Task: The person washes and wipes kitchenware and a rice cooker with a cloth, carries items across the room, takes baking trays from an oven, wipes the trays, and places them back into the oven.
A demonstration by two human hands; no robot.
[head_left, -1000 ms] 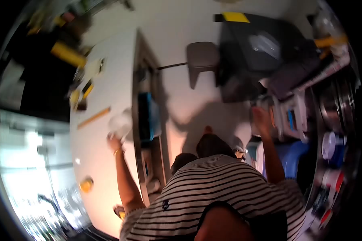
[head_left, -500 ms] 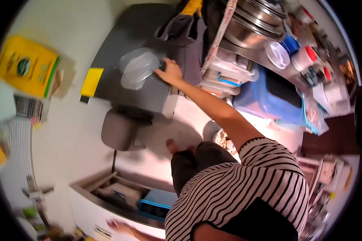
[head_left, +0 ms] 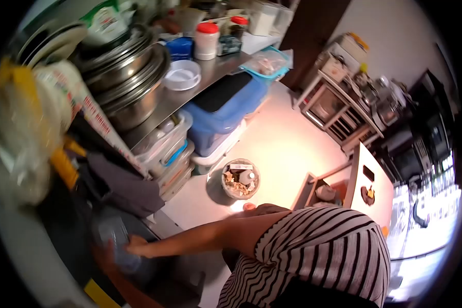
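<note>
A clear plastic container (head_left: pixel 115 233) is at the lower left, over the dark tabletop (head_left: pixel 61 226), blurred and dim. My right hand (head_left: pixel 137 246) reaches across to its near side, with bent fingers closed on the edge. On the opposite side my left hand (head_left: pixel 106 257) is against the container. That hand is smeared and in shadow, so its grip does not show clearly. A grey cloth bag (head_left: pixel 120 182) hangs just beyond the hands.
A steel shelf with stacked steel pots (head_left: pixel 123 77), a white bowl (head_left: pixel 182 75) and red-lidded jars (head_left: pixel 207 41) runs behind. Below it stand clear boxes (head_left: pixel 167 149) and a blue bin (head_left: pixel 223 115). A filled waste bin (head_left: pixel 241 178) is on the floor. A cabinet (head_left: pixel 339 102) stands farther right.
My view has swung to the right. My left hand has come from the drawer area up to the container. My right hand remains at the container.
</note>
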